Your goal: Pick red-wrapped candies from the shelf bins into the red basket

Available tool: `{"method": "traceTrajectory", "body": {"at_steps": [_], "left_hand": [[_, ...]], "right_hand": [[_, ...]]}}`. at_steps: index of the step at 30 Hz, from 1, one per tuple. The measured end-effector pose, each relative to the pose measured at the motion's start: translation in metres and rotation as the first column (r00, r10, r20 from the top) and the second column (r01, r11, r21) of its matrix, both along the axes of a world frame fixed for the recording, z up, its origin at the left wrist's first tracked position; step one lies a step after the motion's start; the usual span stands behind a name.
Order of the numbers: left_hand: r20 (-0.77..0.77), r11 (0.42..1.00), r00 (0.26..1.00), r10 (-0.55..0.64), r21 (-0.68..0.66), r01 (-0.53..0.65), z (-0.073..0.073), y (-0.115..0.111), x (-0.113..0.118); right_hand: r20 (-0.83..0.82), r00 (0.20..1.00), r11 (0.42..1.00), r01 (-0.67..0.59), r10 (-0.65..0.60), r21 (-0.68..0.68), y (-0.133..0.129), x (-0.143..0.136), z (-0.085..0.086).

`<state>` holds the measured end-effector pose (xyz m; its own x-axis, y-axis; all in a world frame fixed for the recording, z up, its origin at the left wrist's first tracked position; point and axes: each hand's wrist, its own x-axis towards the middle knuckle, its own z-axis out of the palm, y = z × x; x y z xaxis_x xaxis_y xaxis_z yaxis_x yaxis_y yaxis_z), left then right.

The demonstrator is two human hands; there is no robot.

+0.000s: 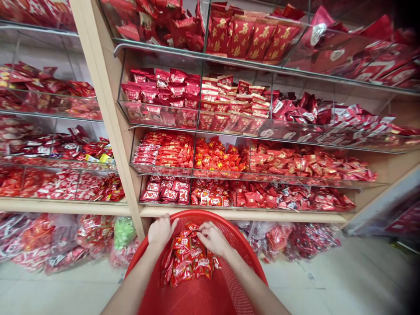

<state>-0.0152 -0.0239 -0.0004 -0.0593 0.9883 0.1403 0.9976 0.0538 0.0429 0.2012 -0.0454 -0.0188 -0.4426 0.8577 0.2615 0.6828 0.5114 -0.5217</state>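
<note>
Red basket [251, 249]: placed just before the wooden shelf edge [243, 214], probably so that basket and shelves are both within reach.
Candy packets [183, 262]: heaped inside the basket, toward its far side; the near part of its floor is left bare.
Left hand [160, 232]: curled over the far left rim, thumb apart and pointed inward; the rim appears to be held, likely for steadiness.
Right hand [213, 238]: lowered over the heap's right edge, fingers bent, thumb slightly parted; whether a packet is pinched cannot be told.
Forearms [252, 280]: both stretched forward over the basket, angled inward.
Clear panels [229, 173]: fitted along the shelf fronts, presumably so that loose packets are kept from sliding out.
</note>
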Motion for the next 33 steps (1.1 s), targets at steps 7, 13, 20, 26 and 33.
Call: {"method": "traceTrajectory", "body": {"at_steps": [7,13,20,26,33], "left_hand": [[0.013,1.000,1.000,0.014,-0.012,-0.014,0.001,-0.001,0.001],[-0.001,1.000,1.000,0.022,-0.007,-0.022,-0.004,0.002,-0.001],[-0.027,1.000,1.000,0.013,0.005,-0.013,-0.004,0.001,-0.001],[-0.019,1.000,1.000,0.021,0.003,-0.021,-0.005,0.001,-0.003],[0.017,0.999,0.999,0.041,-0.032,-0.041,-0.003,0.001,-0.002]], "right_hand": [[-0.240,0.965,0.985,0.131,-0.102,0.108,0.011,0.012,0.009],[-0.284,0.876,0.872,0.450,-0.389,0.195,0.051,0.049,0.031],[0.100,0.725,0.728,0.685,-0.682,-0.005,0.090,0.061,0.040],[0.093,0.692,0.689,0.722,-0.716,-0.069,0.100,0.056,0.030],[0.114,0.673,0.667,0.739,-0.731,-0.094,0.104,0.055,0.027]]}}
